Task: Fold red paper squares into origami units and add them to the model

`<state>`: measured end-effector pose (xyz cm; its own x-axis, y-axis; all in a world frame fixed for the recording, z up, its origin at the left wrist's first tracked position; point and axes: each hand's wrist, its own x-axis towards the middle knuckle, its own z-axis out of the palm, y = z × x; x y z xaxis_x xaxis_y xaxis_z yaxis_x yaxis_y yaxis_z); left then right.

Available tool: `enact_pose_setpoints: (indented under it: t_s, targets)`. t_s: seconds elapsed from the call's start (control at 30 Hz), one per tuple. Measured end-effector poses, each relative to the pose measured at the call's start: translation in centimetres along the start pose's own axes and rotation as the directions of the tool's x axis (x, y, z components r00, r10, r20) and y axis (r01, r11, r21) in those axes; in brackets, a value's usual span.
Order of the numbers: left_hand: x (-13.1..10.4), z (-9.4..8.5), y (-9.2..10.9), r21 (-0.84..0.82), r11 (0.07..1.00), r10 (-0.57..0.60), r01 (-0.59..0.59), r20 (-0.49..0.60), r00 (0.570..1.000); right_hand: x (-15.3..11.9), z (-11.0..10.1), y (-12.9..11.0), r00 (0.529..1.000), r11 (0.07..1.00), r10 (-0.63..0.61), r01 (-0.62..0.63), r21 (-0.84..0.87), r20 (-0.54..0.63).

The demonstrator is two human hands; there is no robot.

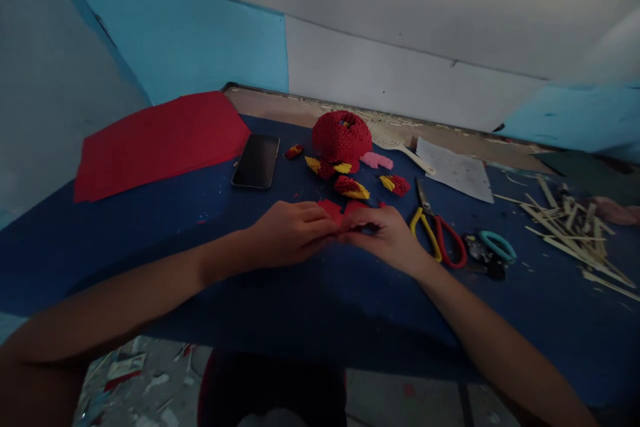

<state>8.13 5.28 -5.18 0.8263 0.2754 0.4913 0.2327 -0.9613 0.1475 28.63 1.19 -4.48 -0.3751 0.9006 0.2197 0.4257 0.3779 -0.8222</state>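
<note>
My left hand [290, 235] and my right hand [390, 237] meet over the front middle of the table, fingertips pinched together. Between them is red paper [331, 211], partly hidden by the fingers, so its exact folds do not show. Just beyond stands a rounded red body [333, 140] built from many small folded paper pieces, with an opening on top. Smaller red-and-yellow folded-paper parts [353, 187] lie in front of it. A pink folded-paper part [377, 160] rests at its right side.
A large red sheet [160, 143] and a black phone [257, 161] lie to the left. To the right are scissors with red and yellow handles [451, 243], a tool with turquoise handles [499, 247], a white paper sheet [455, 169] and a pile of thin sticks [575, 230].
</note>
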Motion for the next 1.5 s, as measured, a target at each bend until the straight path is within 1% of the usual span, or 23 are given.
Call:
enact_pose_setpoints:
  t_s: [0.1, 0.17, 0.3, 0.4, 0.5, 0.6, 0.67, 0.73, 0.8, 0.83, 0.87, 0.9, 0.93, 0.97, 1.03, 1.1, 1.2, 1.27, 1.3, 1.37, 1.43, 1.5]
  targets:
    - [0.0, 0.1, 0.0, -0.065, 0.997, -0.031, 0.031, -0.003, 1.000, 0.0, 0.1, 0.2, 0.999, 0.999, 0.034, -0.034, 0.034, 0.001]
    - [0.1, 0.0, -0.1, -0.074, 0.997, -0.020, 0.019, -0.014, 1.000, 0.0, 0.2, 0.3, 0.999, 0.999, 0.035, -0.036, 0.039, 0.016]
    - [0.2, -0.4, 0.0, 0.036, 0.997, 0.066, -0.064, -0.045, 0.997, 0.0, 0.2, 0.2, 1.000, 1.000, 0.021, -0.021, 0.000, 0.019]
    - [0.2, -0.6, 0.3, 0.072, 0.995, 0.075, -0.070, -0.068, 0.995, -0.1, 0.2, 0.0, 1.000, 0.999, -0.002, 0.003, -0.038, 0.028]
    - [0.2, -0.3, 0.6, 0.000, 1.000, -0.009, 0.009, -0.085, 0.996, -0.2, 0.3, -0.2, 0.997, 0.998, -0.026, 0.030, -0.056, 0.070]
    - [0.1, 0.3, 0.7, -0.079, 0.989, -0.128, 0.125, -0.040, 0.991, -0.2, 0.5, -0.4, 0.996, 0.991, -0.047, 0.056, -0.121, 0.072]
    - [0.0, 0.5, 0.6, -0.157, 0.968, -0.199, 0.194, -0.016, 0.980, -0.1, 0.2, -0.5, 0.998, 0.983, -0.063, 0.066, -0.173, 0.027]
    - [-0.1, 0.6, 0.4, -0.212, 0.935, -0.296, 0.285, -0.020, 0.955, 0.1, -0.8, -0.2, 0.995, 0.974, -0.073, 0.057, -0.221, -0.063]
    - [-0.1, 0.7, 0.1, -0.171, 0.912, -0.382, 0.373, -0.019, 0.924, 0.4, -2.5, 0.5, 0.990, 0.957, -0.029, -0.012, -0.290, -0.136]
    - [0.0, 0.7, -0.1, -0.113, 0.913, -0.396, 0.393, -0.012, 0.918, 0.5, -3.5, 1.0, 0.992, 0.938, 0.024, -0.066, -0.342, -0.126]
    - [0.0, 0.7, -0.3, -0.045, 0.918, -0.393, 0.393, 0.006, 0.919, 0.5, -4.4, 1.5, 0.992, 0.914, 0.089, -0.117, -0.389, -0.088]
    - [0.0, 0.7, -0.5, 0.018, 0.926, -0.378, 0.377, 0.034, 0.925, 0.5, -5.3, 2.1, 0.985, 0.888, 0.172, -0.163, -0.430, -0.016]
    - [0.0, 0.7, -0.7, 0.069, 0.932, -0.359, 0.355, 0.069, 0.931, 0.4, -6.0, 2.6, 0.963, 0.857, 0.266, -0.215, -0.469, 0.046]
    - [0.0, 0.8, -0.9, 0.104, 0.937, -0.344, 0.334, 0.107, 0.933, 0.3, -6.6, 3.0, 0.939, 0.817, 0.340, -0.270, -0.509, 0.048]
    - [0.0, 0.9, -1.1, 0.134, 0.942, -0.330, 0.309, 0.177, 0.927, 0.1, -7.3, 3.6, 0.908, 0.721, 0.417, -0.355, -0.595, -0.035]
    - [0.0, 0.9, -1.0, 0.140, 0.946, -0.318, 0.294, 0.208, 0.925, -0.1, -7.4, 3.8, 0.894, 0.618, 0.430, -0.394, -0.680, -0.128]
    - [0.1, 0.8, -0.8, 0.129, 0.948, -0.311, 0.290, 0.195, 0.930, -0.3, -7.3, 3.4, 0.873, 0.478, 0.444, -0.422, -0.771, -0.203]
    - [0.2, 0.5, -0.7, 0.112, 0.945, -0.322, 0.307, 0.163, 0.932, -0.3, -7.1, 3.0, 0.863, 0.442, 0.419, -0.464, -0.768, -0.280]
    - [0.3, 0.3, -0.7, 0.101, 0.941, -0.336, 0.323, 0.153, 0.930, -0.2, -7.0, 2.7, 0.861, 0.450, 0.389, -0.488, -0.748, -0.328]
    - [0.4, 0.0, -0.9, 0.054, 0.928, -0.373, 0.369, 0.173, 0.912, -0.1, -6.8, 2.2, 0.852, 0.513, 0.304, -0.523, -0.681, -0.426]
    - [0.4, -0.2, -1.2, -0.037, 0.910, -0.385, 0.412, 0.287, 0.877, 0.0, -6.5, 1.8, 0.839, 0.608, 0.201, -0.511, -0.608, -0.505]
    - [0.3, -0.2, -1.4, -0.137, 0.884, -0.365, 0.446, 0.394, 0.844, 0.0, -5.8, 1.4, 0.845, 0.716, 0.082, -0.418, -0.559, -0.528]
